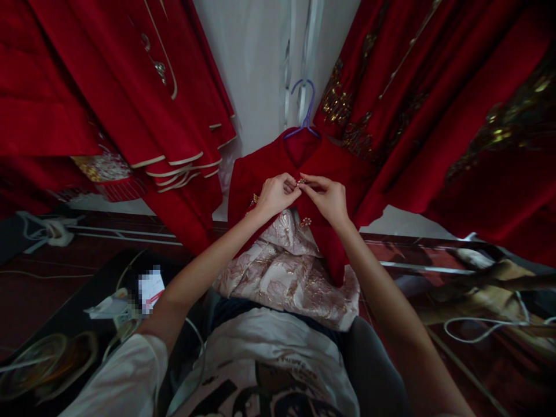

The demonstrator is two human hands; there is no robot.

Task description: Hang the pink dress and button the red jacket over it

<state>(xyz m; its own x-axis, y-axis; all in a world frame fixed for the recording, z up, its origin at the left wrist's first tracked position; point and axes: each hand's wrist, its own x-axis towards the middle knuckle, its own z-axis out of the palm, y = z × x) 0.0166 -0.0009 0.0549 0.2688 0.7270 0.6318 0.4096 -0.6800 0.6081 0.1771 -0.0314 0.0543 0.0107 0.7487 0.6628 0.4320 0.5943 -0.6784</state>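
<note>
A red jacket [256,168] hangs in front of me on a purple hanger [310,107]. Pale pink brocade fabric [278,278] with metallic threads shows below it and drapes over my lap. At the jacket's front opening, my left hand [279,194] and my right hand [326,200] meet, fingertips pinched together. Between them is a small jewelled button [300,182], partly covered by the fingers. Another flower-shaped jewelled button [306,222] sits lower on the front edge. A gold ornament [255,199] shows beside my left wrist.
Red garments with pale trim [182,139] hang at the left, and red garments with gold embroidery [434,133] at the right. A black surface [87,313] at lower left carries a white box [150,289] and cables. Brown wrapping [490,298] and a white cord lie at right.
</note>
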